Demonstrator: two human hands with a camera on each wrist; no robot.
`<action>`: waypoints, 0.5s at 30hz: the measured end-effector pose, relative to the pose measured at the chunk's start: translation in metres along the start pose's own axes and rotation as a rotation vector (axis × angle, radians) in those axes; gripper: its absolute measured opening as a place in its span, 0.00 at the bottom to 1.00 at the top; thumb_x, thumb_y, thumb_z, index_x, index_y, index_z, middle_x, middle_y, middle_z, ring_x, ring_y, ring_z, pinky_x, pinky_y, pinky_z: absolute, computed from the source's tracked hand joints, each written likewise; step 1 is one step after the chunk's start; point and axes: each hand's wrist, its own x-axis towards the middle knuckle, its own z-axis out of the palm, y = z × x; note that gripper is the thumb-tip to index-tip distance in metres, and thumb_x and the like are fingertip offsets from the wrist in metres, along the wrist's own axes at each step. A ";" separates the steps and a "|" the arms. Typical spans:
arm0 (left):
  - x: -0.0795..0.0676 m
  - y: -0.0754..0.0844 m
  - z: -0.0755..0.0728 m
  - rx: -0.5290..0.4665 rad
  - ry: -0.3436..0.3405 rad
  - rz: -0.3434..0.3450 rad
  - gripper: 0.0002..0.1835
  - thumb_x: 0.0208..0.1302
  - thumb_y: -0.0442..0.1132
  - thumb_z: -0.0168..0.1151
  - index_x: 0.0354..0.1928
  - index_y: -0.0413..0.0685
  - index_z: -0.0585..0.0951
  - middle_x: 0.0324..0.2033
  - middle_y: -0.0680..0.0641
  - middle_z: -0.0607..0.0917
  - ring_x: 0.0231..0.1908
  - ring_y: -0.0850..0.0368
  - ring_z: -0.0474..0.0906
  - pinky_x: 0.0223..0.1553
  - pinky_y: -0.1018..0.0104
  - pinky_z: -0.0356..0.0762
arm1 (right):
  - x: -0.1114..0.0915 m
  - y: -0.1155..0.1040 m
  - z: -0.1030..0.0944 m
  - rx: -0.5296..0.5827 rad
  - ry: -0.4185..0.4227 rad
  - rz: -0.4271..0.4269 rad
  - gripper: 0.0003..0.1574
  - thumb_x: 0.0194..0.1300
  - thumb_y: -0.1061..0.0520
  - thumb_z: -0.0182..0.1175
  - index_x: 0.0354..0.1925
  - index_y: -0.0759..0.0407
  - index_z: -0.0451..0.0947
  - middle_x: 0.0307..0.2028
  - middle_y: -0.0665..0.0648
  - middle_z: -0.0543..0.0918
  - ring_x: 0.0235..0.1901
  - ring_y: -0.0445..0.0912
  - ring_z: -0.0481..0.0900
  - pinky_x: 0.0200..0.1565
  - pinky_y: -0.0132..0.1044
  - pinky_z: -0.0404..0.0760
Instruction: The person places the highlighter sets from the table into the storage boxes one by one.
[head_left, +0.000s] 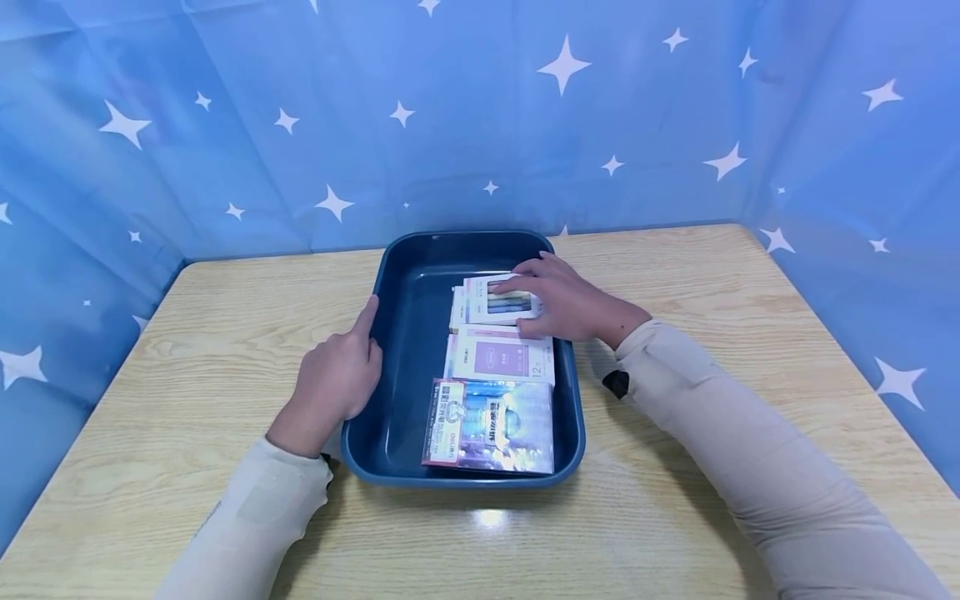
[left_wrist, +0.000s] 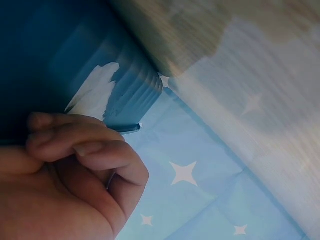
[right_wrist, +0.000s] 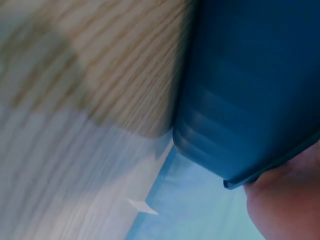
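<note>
A deep blue plastic bin (head_left: 405, 392) stands on the table with boxes along its right side. My left hand (head_left: 337, 379) grips the bin's left rim, index finger laid along it and thumb over the edge; the left wrist view shows the other fingers (left_wrist: 95, 145) curled by the outer wall. My right hand (head_left: 566, 300) reaches over the right rim and holds a white box with a clear window (head_left: 478, 310), several coloured sticks showing inside. That box lies on another white box, partly hidden. Nearer me are a white and purple box (head_left: 501, 358) and a shiny blue-purple pack (head_left: 517, 429).
The wooden table (head_left: 225, 333) extends to both sides of the bin. A blue star-printed curtain (head_left: 465, 108) hangs behind it and at the sides. The bin's outer wall (right_wrist: 235, 100) fills much of the right wrist view.
</note>
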 end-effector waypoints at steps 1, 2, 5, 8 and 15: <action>0.000 0.000 0.000 0.000 -0.002 -0.002 0.31 0.69 0.44 0.36 0.73 0.55 0.44 0.09 0.49 0.68 0.08 0.54 0.65 0.11 0.65 0.60 | 0.001 0.000 0.000 -0.002 -0.005 0.005 0.35 0.54 0.40 0.60 0.61 0.31 0.66 0.66 0.53 0.61 0.69 0.54 0.46 0.68 0.55 0.42; 0.000 -0.001 0.000 0.000 -0.003 -0.003 0.31 0.69 0.44 0.36 0.73 0.56 0.43 0.09 0.49 0.68 0.08 0.54 0.65 0.11 0.65 0.60 | 0.001 0.001 0.001 -0.001 -0.009 0.008 0.35 0.54 0.40 0.60 0.61 0.31 0.66 0.66 0.53 0.61 0.70 0.54 0.46 0.68 0.55 0.39; 0.000 -0.001 0.000 -0.002 -0.008 -0.007 0.31 0.69 0.44 0.35 0.73 0.57 0.43 0.09 0.49 0.68 0.08 0.54 0.65 0.11 0.65 0.60 | 0.002 0.002 0.001 -0.007 -0.019 0.018 0.34 0.55 0.40 0.60 0.61 0.31 0.67 0.66 0.52 0.62 0.71 0.53 0.45 0.69 0.53 0.35; 0.000 -0.001 0.001 -0.006 -0.010 -0.008 0.31 0.69 0.44 0.35 0.73 0.57 0.43 0.09 0.49 0.69 0.08 0.54 0.65 0.11 0.65 0.60 | 0.003 0.002 0.001 -0.013 -0.026 0.017 0.34 0.55 0.40 0.60 0.61 0.31 0.67 0.66 0.52 0.63 0.70 0.53 0.46 0.69 0.52 0.34; -0.001 -0.001 0.000 -0.009 -0.003 -0.004 0.31 0.69 0.44 0.36 0.73 0.56 0.43 0.09 0.49 0.69 0.08 0.54 0.65 0.11 0.65 0.61 | 0.003 0.005 0.000 -0.026 -0.022 -0.034 0.35 0.53 0.44 0.59 0.61 0.32 0.66 0.64 0.50 0.66 0.68 0.48 0.53 0.70 0.50 0.33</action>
